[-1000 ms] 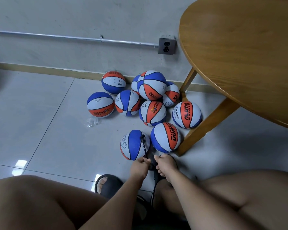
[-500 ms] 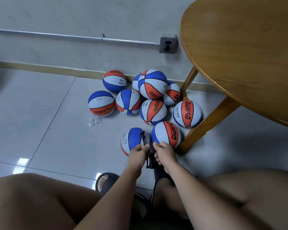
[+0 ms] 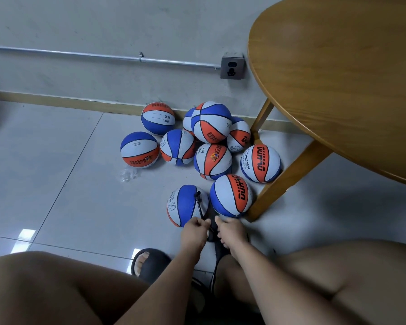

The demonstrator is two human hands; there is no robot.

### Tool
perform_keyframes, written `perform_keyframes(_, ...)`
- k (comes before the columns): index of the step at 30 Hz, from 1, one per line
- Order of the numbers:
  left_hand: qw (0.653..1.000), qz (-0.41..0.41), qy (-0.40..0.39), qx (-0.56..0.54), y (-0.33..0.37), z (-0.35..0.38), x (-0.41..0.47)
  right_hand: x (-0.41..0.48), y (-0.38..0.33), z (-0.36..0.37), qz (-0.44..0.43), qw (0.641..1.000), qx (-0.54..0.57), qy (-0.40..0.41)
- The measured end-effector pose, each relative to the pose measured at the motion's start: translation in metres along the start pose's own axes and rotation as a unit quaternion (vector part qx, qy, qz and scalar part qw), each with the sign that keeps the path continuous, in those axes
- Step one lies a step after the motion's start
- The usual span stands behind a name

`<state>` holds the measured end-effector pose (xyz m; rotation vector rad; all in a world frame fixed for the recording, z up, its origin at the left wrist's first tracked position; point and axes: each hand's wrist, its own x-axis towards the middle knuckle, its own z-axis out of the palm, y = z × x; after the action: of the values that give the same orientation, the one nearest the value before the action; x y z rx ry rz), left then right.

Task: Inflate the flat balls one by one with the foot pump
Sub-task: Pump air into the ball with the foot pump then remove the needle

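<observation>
A blue, white and orange ball [image 3: 185,206] lies on the floor just ahead of my hands, with a black hose [image 3: 199,206] plugged into its top. The hose runs down to the black pump [image 3: 213,233], which sits between my hands and is mostly hidden by them. My left hand [image 3: 193,231] is curled and pinches the hose's lower end. My right hand [image 3: 230,231] is curled round the pump's top. A second ball [image 3: 230,195] touches the first on its right.
Several more balls [image 3: 211,121] are piled against the wall. A round wooden table [image 3: 338,78] stands at the right, one leg [image 3: 288,177] beside the near balls. My feet in black slippers [image 3: 150,261] are below the hands. A clear plastic scrap [image 3: 128,174] lies on the tiles.
Both hands rose toward the ball with the pump top, then came back down a little. The ball with the hose has stayed in place.
</observation>
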<state>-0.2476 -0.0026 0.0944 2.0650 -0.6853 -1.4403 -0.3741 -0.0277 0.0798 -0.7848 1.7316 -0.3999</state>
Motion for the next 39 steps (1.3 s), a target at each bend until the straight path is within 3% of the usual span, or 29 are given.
perform_keyframes(5,0.992,0.044,0.008,-0.122,0.051,-0.01,0.007,-0.004,-0.053,0.003,-0.09,0.993,0.072,0.027)
perform_keyframes(10,0.99,0.069,0.013,-0.126,0.062,-0.01,0.012,-0.007,-0.064,0.003,-0.122,0.988,0.087,0.041)
perform_keyframes(19,0.999,0.03,0.003,-0.042,0.021,-0.005,0.012,-0.002,-0.025,-0.004,-0.025,0.997,0.074,-0.023)
perform_keyframes(30,0.998,-0.034,-0.03,0.043,-0.019,-0.003,0.003,0.004,0.019,-0.001,0.039,0.999,-0.004,-0.025)
perform_keyframes(39,0.985,0.056,-0.013,-0.16,0.068,-0.016,-0.002,-0.013,-0.067,0.0,-0.126,0.987,0.072,0.072)
